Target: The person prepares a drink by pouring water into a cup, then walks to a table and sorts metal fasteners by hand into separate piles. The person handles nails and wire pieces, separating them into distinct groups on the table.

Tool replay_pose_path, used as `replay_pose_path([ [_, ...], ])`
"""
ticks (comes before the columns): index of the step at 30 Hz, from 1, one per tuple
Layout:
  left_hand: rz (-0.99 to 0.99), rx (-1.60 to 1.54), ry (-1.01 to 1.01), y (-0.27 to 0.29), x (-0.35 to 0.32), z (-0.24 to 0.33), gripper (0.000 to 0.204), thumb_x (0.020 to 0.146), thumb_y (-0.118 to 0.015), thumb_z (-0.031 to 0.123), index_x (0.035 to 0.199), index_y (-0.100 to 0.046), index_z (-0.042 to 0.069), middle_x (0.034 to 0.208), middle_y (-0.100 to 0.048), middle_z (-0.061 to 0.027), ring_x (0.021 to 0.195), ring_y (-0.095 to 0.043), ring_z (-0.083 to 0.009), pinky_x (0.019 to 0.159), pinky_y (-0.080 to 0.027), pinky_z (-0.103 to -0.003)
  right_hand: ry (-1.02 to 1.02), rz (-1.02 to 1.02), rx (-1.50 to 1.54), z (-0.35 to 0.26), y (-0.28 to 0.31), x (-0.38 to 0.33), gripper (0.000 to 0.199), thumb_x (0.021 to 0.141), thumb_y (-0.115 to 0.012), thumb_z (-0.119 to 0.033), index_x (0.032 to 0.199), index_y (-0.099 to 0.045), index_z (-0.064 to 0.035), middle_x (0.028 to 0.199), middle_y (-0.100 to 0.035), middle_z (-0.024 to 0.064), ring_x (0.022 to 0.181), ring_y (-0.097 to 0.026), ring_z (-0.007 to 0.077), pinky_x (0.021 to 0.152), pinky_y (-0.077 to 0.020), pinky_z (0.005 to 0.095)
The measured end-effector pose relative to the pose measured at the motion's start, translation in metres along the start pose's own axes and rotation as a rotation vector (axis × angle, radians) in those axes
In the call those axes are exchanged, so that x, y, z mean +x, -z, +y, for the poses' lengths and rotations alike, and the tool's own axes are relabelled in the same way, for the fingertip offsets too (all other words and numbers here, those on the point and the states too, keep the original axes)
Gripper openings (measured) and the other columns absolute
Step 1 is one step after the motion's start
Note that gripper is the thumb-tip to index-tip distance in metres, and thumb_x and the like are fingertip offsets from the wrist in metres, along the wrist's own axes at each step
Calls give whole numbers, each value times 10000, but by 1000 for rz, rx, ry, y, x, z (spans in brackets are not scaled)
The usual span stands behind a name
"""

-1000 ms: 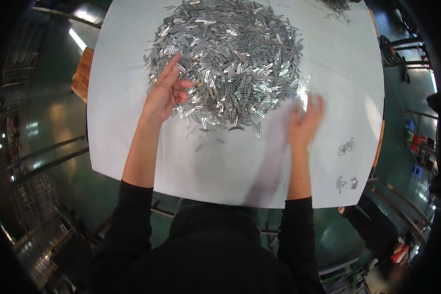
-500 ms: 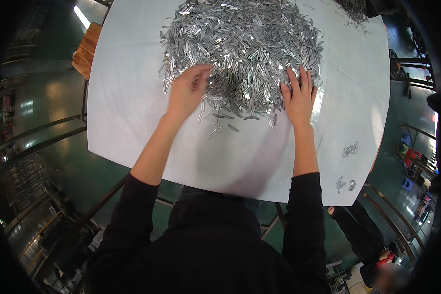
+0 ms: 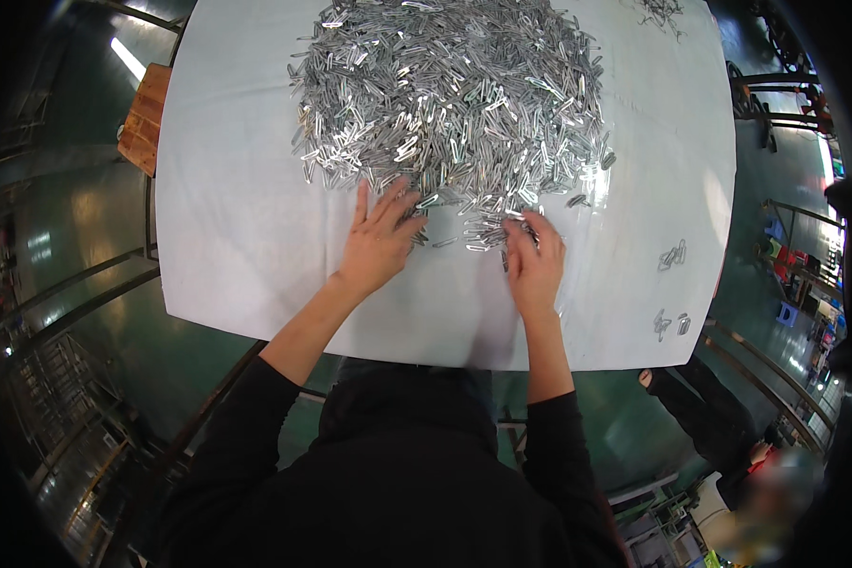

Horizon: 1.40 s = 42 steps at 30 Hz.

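A broad heap of small, silver, elongated wire-loop clips (image 3: 454, 104) lies on a white-covered table (image 3: 227, 218). At the heap's near edge, my left hand (image 3: 377, 244) rests with fingers spread, the fingertips touching the nearest clips. My right hand (image 3: 538, 263) is to its right, fingers bent and apart, beside a small cluster of clips (image 3: 485, 231) drawn out from the heap. Nothing shows as gripped in either hand; what lies under the fingertips is partly hidden.
Small groups of clips lie at the table's right side (image 3: 672, 256) and near its right front corner (image 3: 672, 324). Dark thin wire pieces (image 3: 663, 11) sit at the far right. A wooden stool (image 3: 145, 121) stands left of the table; another person's dark-clothed legs (image 3: 701, 407) are at the lower right.
Both hands have come nearer to me from the heap, the right also moving left. Clips now form a small cluster at the near edge. The whole view has shifted slightly.
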<state>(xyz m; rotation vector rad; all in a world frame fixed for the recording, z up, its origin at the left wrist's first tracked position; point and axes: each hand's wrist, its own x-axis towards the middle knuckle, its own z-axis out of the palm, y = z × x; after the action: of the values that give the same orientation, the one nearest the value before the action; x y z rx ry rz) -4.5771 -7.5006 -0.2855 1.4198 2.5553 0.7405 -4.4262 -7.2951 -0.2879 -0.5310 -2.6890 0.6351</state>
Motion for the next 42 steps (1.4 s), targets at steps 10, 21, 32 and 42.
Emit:
replay_pose_path([
  [10,61,-36,20,-4,-1,17,396,728,-595,-44,1070,-645,148,1278,-538,-40,1364,-376,-248,1143,-114,-614,72,43,115,-37,-5,-3,249,789,-635,-68,1027,-679,-125,1138,-600,55,1103,-554,265,907,-417,416],
  [21,-48,-207,-176,-9,-46,59,380,727,-589,-50,1049,-640,144,1235,-562,-31,1338,-411,-255,1133,-143,-616,-141,212,163,-2,33,9,320,871,-595,-90,1190,-611,-91,1240,-573,111,1138,-537,315,988,-397,430],
  [32,-647,-369,-58,-62,-200,128,223,769,-604,109,979,-672,141,988,-655,-50,995,-624,-250,845,-517,-382,-335,130,-65,60,61,-120,370,898,-580,-130,1262,-549,-72,1331,-466,170,1257,-433,366,1028,-355,490],
  [42,297,-412,1218,-247,-214,158,638,844,-636,235,1379,-344,46,1428,-340,-188,1325,-330,-385,1005,-409,-488,254,-125,-220,44,21,-148,423,990,-435,-292,1385,-464,-143,1472,-367,115,1391,-300,339,1091,-184,613],
])
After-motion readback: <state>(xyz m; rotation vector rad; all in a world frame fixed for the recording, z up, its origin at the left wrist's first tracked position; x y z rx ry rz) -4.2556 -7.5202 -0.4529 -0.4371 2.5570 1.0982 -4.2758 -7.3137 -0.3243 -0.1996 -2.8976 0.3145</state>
